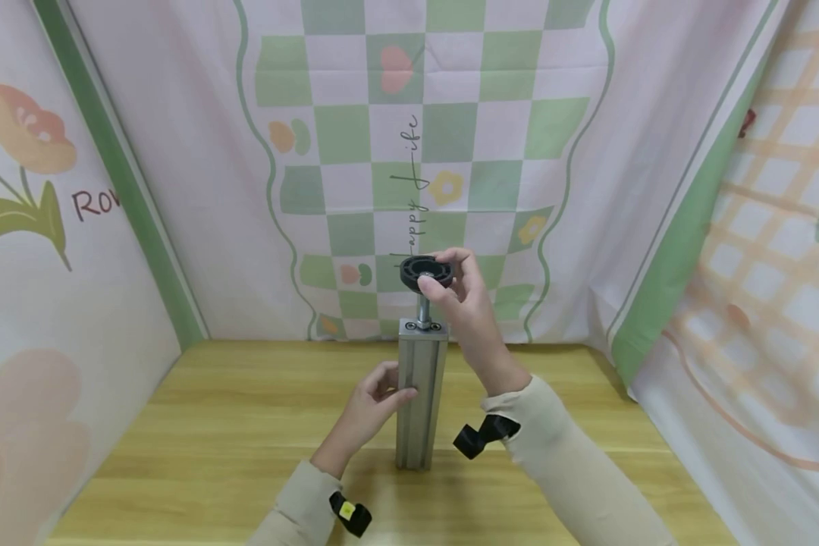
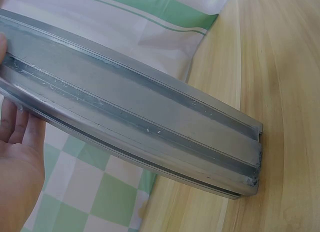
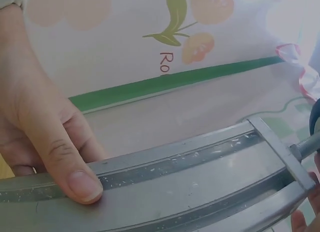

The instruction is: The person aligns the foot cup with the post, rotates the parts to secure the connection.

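Note:
An aluminium extrusion profile [image 1: 416,417] stands upright on the table, its long grooves showing in the left wrist view. My left hand [image 1: 368,402] grips it partway up, thumb across the near face and fingers round the far side. On top, a flat end plate [image 3: 280,154] carries a threaded bolt [image 1: 424,309] with a nut at its base. The bolt bears a black round levelling foot [image 1: 408,279], hollow side up. My right hand [image 1: 474,322] pinches this foot at its rim, thumb on the near edge and fingers behind.
Pale wood tabletop [image 1: 232,432] lies under the profile. Behind it hangs a green-and-white checked cloth [image 1: 341,136], with printed cloth also at both sides. Each wrist wears a black strap [image 1: 487,436] over a beige sleeve [image 1: 560,447].

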`<state>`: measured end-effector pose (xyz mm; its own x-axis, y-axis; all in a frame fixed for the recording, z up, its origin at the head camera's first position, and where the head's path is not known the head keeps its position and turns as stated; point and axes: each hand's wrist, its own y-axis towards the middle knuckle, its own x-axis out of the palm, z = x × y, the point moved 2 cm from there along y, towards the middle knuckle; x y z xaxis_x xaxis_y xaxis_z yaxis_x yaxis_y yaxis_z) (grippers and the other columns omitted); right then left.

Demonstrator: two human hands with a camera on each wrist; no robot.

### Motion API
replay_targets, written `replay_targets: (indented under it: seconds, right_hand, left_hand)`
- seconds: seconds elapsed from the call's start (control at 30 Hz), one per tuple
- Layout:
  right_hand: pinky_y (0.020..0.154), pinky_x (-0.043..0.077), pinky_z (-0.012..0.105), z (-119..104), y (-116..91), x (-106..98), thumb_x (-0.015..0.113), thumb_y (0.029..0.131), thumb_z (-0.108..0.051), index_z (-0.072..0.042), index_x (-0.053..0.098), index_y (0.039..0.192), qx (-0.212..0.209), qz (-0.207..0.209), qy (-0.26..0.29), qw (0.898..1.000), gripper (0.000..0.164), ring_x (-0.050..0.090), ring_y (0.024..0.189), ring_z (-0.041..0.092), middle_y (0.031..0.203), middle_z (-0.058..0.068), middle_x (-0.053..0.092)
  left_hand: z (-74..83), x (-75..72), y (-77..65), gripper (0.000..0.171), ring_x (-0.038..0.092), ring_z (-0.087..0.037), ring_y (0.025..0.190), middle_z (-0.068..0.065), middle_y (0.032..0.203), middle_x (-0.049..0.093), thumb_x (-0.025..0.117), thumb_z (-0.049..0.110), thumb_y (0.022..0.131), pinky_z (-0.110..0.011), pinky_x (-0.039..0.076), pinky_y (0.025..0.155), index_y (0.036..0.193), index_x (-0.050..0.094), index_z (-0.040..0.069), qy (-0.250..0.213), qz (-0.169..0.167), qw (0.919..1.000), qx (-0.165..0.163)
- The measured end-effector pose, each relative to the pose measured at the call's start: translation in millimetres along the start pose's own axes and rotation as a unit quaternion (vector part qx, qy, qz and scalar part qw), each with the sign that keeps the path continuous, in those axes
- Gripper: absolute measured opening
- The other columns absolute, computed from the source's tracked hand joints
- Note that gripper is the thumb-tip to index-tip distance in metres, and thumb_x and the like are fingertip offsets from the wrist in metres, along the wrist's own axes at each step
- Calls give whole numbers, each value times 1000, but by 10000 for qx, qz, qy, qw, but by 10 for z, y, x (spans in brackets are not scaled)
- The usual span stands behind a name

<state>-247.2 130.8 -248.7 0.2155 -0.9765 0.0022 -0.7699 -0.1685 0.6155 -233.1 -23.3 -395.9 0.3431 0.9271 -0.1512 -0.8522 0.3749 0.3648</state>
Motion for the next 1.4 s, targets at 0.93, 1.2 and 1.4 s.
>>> replay_targets:
  seconds: [0.93, 1.2, 1.4]
  right_hand:
    - [105, 14, 46, -70, 146, 3, 26, 96, -33, -7, 39, 134, -599, -553, -20, 9967, 48, 30, 127, 25, 138, 6, 38]
    - [109, 9, 44, 64, 191, -84, 10, 96, -24, -1, 36, 137, 137, -1606, 1937, 9677, 54, 24, 132, 28, 142, 16, 32]
    - [109, 11, 44, 104, 195, -89, 22, 92, -25, -1, 34, 137, 262, -1833, 2329, 9547, 52, 22, 132, 31, 142, 20, 29]
  left_hand:
    - [-9, -11, 5, 34, 54, -28, 100, -4, 102, 58, 63, 24, 88, -31, 48, 86, 119, 53, 16, -85, -8, 10000, -47]
    - [-10, -12, 12, 33, 55, -27, 99, -4, 101, 59, 63, 23, 88, -32, 48, 85, 119, 54, 15, -95, -8, 10000, -30]
    - [-10, -9, 10, 33, 54, -27, 99, -5, 102, 59, 63, 23, 88, -31, 48, 86, 119, 54, 15, -121, 9, 9999, -57]
